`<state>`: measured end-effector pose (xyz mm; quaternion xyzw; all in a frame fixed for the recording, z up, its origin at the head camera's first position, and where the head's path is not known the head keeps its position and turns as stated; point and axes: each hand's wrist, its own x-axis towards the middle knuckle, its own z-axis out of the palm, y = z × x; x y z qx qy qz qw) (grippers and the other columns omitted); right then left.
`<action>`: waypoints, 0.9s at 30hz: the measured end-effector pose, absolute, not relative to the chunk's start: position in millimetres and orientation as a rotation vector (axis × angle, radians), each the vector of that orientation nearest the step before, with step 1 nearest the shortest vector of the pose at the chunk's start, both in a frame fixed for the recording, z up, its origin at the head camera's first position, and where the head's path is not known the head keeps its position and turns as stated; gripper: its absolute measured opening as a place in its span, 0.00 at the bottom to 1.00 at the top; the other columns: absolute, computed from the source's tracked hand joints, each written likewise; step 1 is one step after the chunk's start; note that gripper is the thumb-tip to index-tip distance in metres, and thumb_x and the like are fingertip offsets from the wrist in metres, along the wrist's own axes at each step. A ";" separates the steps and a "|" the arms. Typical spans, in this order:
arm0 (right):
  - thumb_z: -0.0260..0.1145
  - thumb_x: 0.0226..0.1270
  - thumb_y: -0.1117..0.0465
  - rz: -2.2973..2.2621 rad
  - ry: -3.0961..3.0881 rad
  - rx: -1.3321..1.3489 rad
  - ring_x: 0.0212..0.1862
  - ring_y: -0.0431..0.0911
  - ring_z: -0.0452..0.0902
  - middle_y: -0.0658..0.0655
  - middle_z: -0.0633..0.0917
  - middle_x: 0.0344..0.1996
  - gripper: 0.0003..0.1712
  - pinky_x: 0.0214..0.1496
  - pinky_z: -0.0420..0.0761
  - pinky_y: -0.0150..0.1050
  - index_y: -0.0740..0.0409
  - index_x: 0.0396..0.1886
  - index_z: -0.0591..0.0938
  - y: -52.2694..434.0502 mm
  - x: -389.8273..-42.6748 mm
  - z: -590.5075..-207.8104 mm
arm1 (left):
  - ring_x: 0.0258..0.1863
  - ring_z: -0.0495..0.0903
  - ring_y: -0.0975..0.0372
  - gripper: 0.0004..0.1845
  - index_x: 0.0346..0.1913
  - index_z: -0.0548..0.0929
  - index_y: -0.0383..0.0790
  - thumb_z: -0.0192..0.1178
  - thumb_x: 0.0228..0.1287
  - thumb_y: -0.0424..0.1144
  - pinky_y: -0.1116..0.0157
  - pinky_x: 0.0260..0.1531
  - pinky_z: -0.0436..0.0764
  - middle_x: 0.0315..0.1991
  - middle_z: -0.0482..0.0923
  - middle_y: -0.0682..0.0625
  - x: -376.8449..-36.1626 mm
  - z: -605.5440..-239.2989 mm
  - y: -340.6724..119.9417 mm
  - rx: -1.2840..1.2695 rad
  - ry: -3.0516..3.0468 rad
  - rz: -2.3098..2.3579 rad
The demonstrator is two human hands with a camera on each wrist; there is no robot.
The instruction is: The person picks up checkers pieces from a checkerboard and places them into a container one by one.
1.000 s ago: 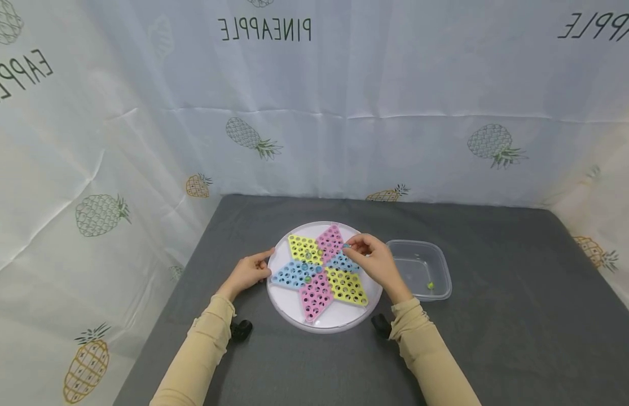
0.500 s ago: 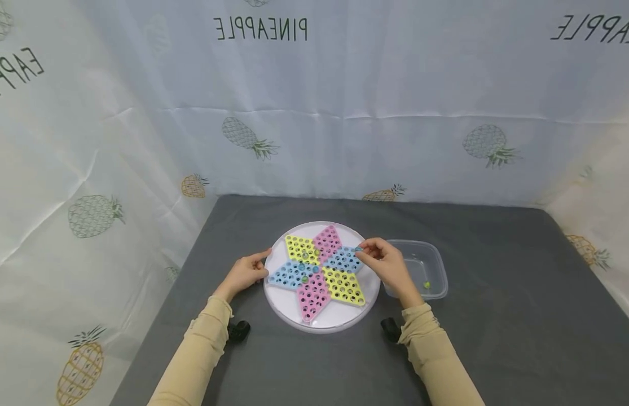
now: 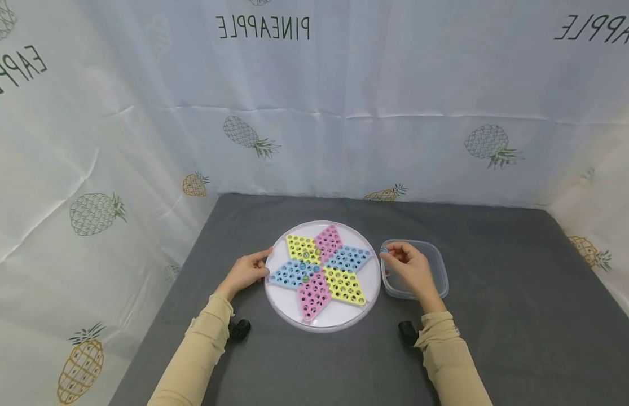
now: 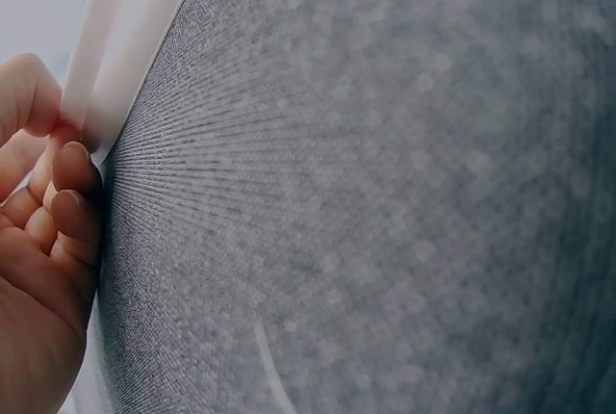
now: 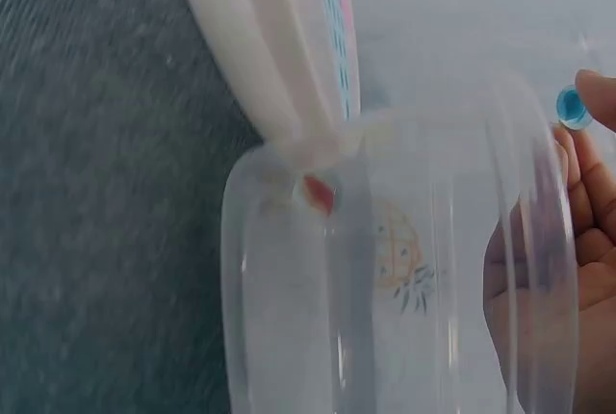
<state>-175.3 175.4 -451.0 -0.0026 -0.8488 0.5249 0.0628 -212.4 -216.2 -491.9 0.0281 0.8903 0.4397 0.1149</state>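
Observation:
A round white Chinese checkers board (image 3: 284, 307) has a star of pink, yellow and blue points. Several glass marbles, including a green one (image 3: 306, 278), sit in its holes around the middle. My left hand (image 3: 245, 270) grips the board's left rim between thumb and fingers, and the left wrist view has the other fingers curled beside that rim. Between the thumb and fingertips of my right hand (image 3: 410, 270) is a blue marble (image 5: 574, 107). This hand hovers over the left side of a clear plastic container (image 3: 439, 270) and partly hides its inside.
Inside the container, near its wall, lies a marble with red in it (image 5: 319, 194). The container stands close to the board's right rim. Both rest on a table with a dark grey cloth (image 3: 324, 372). A pineapple-print curtain (image 3: 314, 158) encloses the back and sides.
My right hand, pinching the blue marble, has moved right from above the board's blue point to over the container's left edge. The left hand has stayed at the board's rim.

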 end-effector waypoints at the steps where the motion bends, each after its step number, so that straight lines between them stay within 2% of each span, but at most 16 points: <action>1: 0.67 0.58 0.50 1.569 -2.566 -0.027 0.31 0.37 0.74 0.53 0.80 0.34 0.19 0.32 0.76 0.31 0.57 0.43 0.80 177.5 -175.0 -451.9 | 0.18 0.67 0.62 0.34 0.66 0.69 0.45 0.58 0.50 0.33 0.68 0.20 0.67 0.21 0.69 0.52 -212.4 -491.9 -216.3 0.082 2.610 1.287; 5: 0.67 0.57 0.50 1.509 -2.567 -0.086 0.31 0.33 0.72 0.53 0.80 0.34 0.19 0.33 0.73 0.28 0.59 0.43 0.81 184.8 -175.6 -456.2 | 0.19 0.67 0.62 0.34 0.66 0.69 0.44 0.58 0.50 0.33 0.67 0.21 0.67 0.21 0.69 0.52 -212.2 -491.1 -216.2 0.072 2.612 1.284; 13: 0.65 0.59 0.48 1.411 -2.645 -0.097 0.32 0.33 0.72 0.57 0.81 0.37 0.21 0.35 0.73 0.28 0.59 0.44 0.80 195.2 -179.6 -456.7 | 0.18 0.66 0.62 0.34 0.66 0.69 0.44 0.58 0.50 0.33 0.68 0.20 0.67 0.21 0.69 0.52 -210.3 -491.3 -216.9 0.073 2.613 1.288; 27: 0.63 0.61 0.50 1.271 -2.808 -0.061 0.41 0.49 0.77 0.61 0.82 0.40 0.22 0.40 0.74 0.35 0.61 0.47 0.80 205.2 -191.5 -457.2 | 0.18 0.66 0.63 0.34 0.66 0.69 0.43 0.58 0.50 0.33 0.68 0.20 0.67 0.21 0.70 0.52 -210.3 -490.5 -215.7 0.086 2.615 1.289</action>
